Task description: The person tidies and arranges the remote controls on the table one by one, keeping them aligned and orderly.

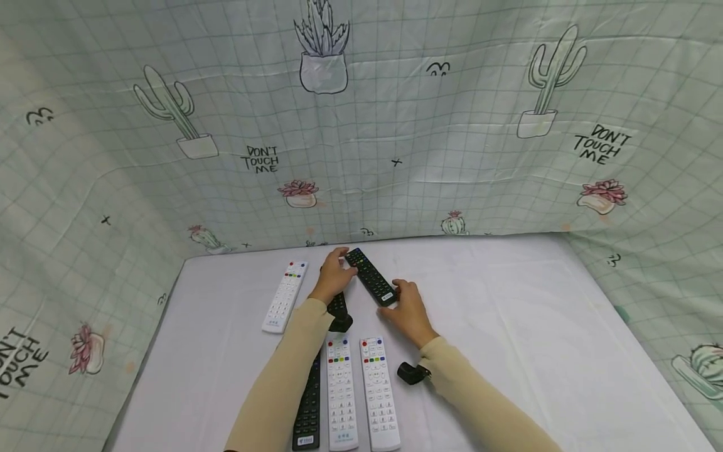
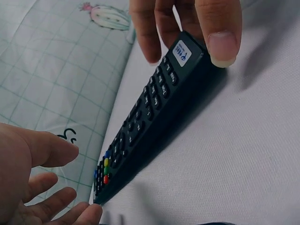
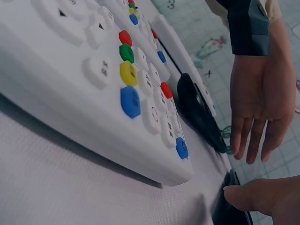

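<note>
A black remote control (image 1: 369, 276) lies slantwise toward the back of the white table. My right hand (image 1: 409, 314) grips its near end, the thumb (image 2: 222, 49) at the corner beside the white label. At the far end, near the coloured buttons, is my left hand (image 1: 334, 276), its fingers (image 2: 56, 199) loosely extended and the fingertips right by the remote's edge. In the right wrist view the left hand (image 3: 260, 112) shows straight fingers. Beneath the left wrist lies a second black remote (image 1: 337, 304), partly hidden.
A white remote (image 1: 285, 298) lies at the left. In front stand two white remotes (image 1: 342, 395) side by side, with another black remote (image 1: 307, 408) partly behind the left sleeve. A patterned cloth (image 1: 395, 125) rises behind the table (image 1: 508, 314).
</note>
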Motion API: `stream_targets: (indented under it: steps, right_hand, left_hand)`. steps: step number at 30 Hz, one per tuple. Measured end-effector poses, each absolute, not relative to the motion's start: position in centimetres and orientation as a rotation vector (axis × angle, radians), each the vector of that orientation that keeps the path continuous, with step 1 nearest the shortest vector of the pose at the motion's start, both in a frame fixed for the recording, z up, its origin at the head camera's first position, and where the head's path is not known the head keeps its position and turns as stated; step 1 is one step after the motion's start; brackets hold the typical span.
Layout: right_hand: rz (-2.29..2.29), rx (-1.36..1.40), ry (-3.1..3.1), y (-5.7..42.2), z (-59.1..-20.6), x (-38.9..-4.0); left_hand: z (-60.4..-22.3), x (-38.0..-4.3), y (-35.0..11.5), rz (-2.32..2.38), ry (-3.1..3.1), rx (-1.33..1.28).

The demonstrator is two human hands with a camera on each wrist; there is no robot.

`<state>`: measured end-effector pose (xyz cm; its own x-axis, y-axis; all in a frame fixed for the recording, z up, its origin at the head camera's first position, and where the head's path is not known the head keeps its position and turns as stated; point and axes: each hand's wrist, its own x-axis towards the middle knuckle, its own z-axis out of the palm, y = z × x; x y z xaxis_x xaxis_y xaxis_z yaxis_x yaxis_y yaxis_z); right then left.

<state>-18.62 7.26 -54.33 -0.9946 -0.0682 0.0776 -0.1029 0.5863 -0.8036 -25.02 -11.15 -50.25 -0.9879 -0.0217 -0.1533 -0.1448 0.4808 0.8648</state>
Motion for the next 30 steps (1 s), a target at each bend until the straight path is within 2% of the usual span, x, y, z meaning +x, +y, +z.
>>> stream_targets:
  steps: [30]
  right_hand:
    - [1.379, 0.071, -2.823, 8.5, -54.2, -18.6]
  left_hand:
    - [-50.7, -26.0, -10.4, 1.411, 2.584, -0.139]
